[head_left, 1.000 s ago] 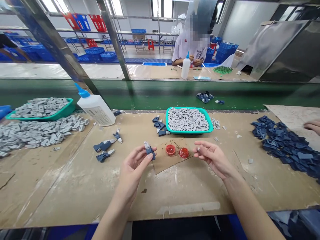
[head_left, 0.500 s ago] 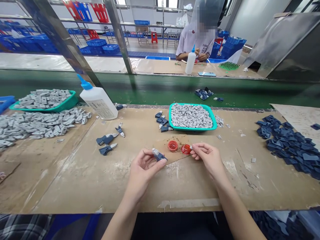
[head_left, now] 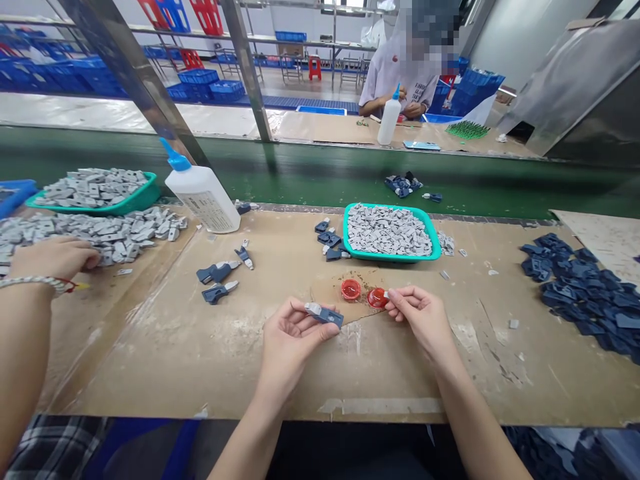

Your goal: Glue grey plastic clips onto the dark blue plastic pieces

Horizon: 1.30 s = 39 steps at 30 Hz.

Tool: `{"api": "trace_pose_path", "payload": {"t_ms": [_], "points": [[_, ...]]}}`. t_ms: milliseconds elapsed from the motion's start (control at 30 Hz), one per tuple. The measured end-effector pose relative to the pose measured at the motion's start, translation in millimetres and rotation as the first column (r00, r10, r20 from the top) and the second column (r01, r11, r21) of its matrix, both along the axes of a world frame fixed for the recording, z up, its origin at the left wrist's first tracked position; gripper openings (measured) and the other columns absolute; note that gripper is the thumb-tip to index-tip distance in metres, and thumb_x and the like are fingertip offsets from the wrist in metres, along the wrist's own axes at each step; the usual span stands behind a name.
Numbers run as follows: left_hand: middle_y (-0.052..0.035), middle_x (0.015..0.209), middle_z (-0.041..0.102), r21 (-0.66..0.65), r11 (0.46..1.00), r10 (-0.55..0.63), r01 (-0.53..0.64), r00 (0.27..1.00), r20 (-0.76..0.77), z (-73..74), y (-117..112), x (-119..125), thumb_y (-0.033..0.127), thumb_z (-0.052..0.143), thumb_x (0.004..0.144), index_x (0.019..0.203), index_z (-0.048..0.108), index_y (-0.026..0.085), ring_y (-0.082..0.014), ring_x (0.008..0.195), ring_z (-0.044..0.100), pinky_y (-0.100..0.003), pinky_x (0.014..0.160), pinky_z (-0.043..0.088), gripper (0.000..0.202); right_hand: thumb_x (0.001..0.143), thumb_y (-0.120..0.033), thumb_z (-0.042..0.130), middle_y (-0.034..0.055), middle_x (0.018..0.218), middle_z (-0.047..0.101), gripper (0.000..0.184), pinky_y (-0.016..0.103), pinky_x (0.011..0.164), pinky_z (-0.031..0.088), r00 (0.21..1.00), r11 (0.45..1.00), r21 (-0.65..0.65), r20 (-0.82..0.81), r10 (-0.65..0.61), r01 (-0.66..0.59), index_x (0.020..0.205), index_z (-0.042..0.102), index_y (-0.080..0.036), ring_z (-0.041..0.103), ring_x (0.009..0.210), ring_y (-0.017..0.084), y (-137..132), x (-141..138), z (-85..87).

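My left hand point(head_left: 295, 337) is closed on a dark blue plastic part with a grey tip point(head_left: 324, 314), held between thumb and fingers just above the table. My right hand point(head_left: 417, 313) pinches a small light grey piece point(head_left: 387, 295) at the rim of a red dish point(head_left: 377, 298) with wet-looking red contents. Left of that dish stands a second small red dish point(head_left: 351, 289), on a stained piece of cardboard point(head_left: 325, 291). Behind the dishes sits a teal tray point(head_left: 436, 248) full of small grey pieces. A few dark blue parts point(head_left: 327, 239) lie beside the tray.
A co-worker's hand point(head_left: 55, 257) rests on a grey pile point(head_left: 120, 233) at the left. A white bottle with a blue nozzle point(head_left: 205, 200) leans nearby, close to loose blue-and-grey parts point(head_left: 217, 272). Many dark blue parts point(head_left: 590, 293) are heaped at right. A person point(head_left: 400, 80) sits across the green belt point(head_left: 310, 177).
The co-worker's arm has come in from the left onto the grey pile. My left hand has turned the blue part flatter. My right hand stays at the dish.
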<state>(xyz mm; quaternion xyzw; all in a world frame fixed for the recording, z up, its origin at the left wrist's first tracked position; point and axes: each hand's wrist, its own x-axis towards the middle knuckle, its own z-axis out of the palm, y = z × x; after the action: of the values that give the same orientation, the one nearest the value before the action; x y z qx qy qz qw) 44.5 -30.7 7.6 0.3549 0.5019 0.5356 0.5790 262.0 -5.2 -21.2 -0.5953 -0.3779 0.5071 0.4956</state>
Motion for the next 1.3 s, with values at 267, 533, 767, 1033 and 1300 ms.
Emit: {"api": "trace_pose_path", "payload": {"t_ms": [267,533,767,1033,1300], "points": [[-0.0011,0.078,0.070,0.105,0.993,0.050,-0.051,0.999,0.008,-3.2,0.2,26.6,0.017,0.087,0.055,0.070,0.055,0.020,-0.0199,0.082,0.071,-0.031,0.076,0.058,0.036,0.071,-0.043,0.079,0.0031,0.062,0.069,0.026,0.024,0.049,0.046,0.998,0.998,0.053,-0.058,0.035,-0.032,0.075,0.068,-0.020,0.060,0.054,0.013,-20.9,-8.1,31.3],[-0.0034,0.083,0.072,0.098,0.995,-0.022,0.016,0.998,0.065,6.2,-3.9,45.0,0.013,0.084,0.058,0.071,0.059,0.020,-0.0231,0.086,0.071,-0.033,0.072,0.062,0.029,0.071,-0.046,0.078,0.0031,0.060,0.068,0.029,0.024,0.047,0.046,0.975,0.982,0.019,-0.116,0.188,-0.187,0.075,0.064,-0.020,0.061,0.052,0.014,-31.3,-23.9,48.3],[-0.0032,0.083,0.072,0.123,0.992,0.003,-0.013,0.997,0.077,8.5,-8.4,47.1,0.010,0.082,0.059,0.071,0.059,0.017,-0.0232,0.084,0.072,-0.033,0.069,0.064,0.028,0.073,-0.047,0.076,0.0007,0.060,0.067,0.034,0.022,0.050,0.043,0.952,0.955,-0.025,-0.088,0.293,-0.296,0.080,0.056,-0.020,0.057,0.053,0.012,-27.3,-20.2,47.6],[-0.0024,0.079,0.072,0.124,0.991,-0.061,0.051,0.995,0.081,5.9,-9.8,47.8,0.002,0.080,0.059,0.065,0.059,0.015,-0.0216,0.073,0.073,-0.031,0.066,0.065,0.025,0.087,-0.052,0.059,-0.0025,0.061,0.062,0.033,0.017,0.044,0.039,0.803,0.796,-0.109,-0.131,0.582,-0.595,0.096,0.049,-0.021,0.056,0.057,0.011,-19.7,-7.7,43.9],[-0.0044,0.083,0.073,0.256,0.967,-0.031,-0.002,0.992,0.125,1.1,-11.5,44.5,0.004,0.078,0.063,0.065,0.056,0.015,-0.0214,0.062,0.072,-0.033,0.054,0.064,0.025,0.087,-0.047,0.062,-0.0012,0.067,0.065,0.030,0.016,0.043,0.042,0.723,0.751,-0.038,-0.305,0.620,-0.660,0.088,0.047,-0.021,0.060,0.061,0.011,-17.5,-14.0,41.1]]}}
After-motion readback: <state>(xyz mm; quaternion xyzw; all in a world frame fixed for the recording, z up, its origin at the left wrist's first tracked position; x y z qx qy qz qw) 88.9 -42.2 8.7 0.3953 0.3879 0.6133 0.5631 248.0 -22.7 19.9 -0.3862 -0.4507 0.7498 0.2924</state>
